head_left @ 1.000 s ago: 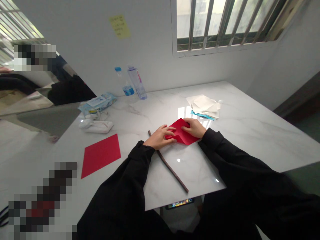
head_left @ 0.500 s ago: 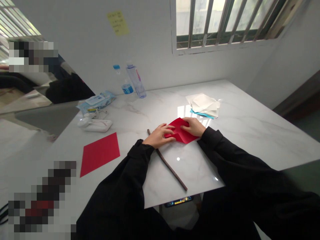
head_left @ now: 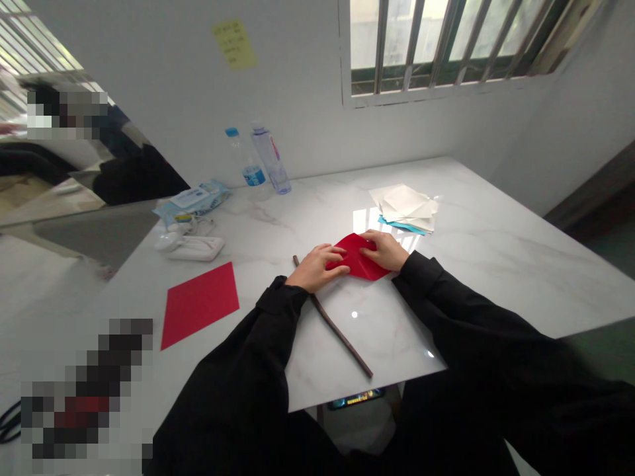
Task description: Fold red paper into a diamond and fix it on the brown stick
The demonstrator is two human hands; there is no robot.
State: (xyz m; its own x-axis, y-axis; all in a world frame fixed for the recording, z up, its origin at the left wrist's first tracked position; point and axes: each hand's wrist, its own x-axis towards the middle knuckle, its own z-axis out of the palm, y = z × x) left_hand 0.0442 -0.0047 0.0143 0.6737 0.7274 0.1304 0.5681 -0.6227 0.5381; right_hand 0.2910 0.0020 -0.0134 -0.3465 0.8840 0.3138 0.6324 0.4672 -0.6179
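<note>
A red sheet of paper point(head_left: 356, 256), bent up along its near edge, is between my two hands on the white marbled table. My left hand point(head_left: 318, 266) holds its left side, fingers on top and thumb at the near edge. At the right side, my right hand point(head_left: 384, 251) grips the paper with curled fingers and thumb. Under my left wrist passes a thin brown stick point(head_left: 342, 336), which slants toward the table's near edge. Another red sheet point(head_left: 201, 304) lies flat to the left.
Cream and blue papers point(head_left: 404, 206) are piled at the back right. Two plastic bottles point(head_left: 270, 158) stand by the wall, near a wipes pack point(head_left: 196, 200) and a white device point(head_left: 196, 248). A phone point(head_left: 356, 398) shows below the table edge. Someone sits beyond the partition at far left.
The red paper's near edge has shifted slightly and its raised fold looks flatter. Both hands stay on the paper in nearly the same places.
</note>
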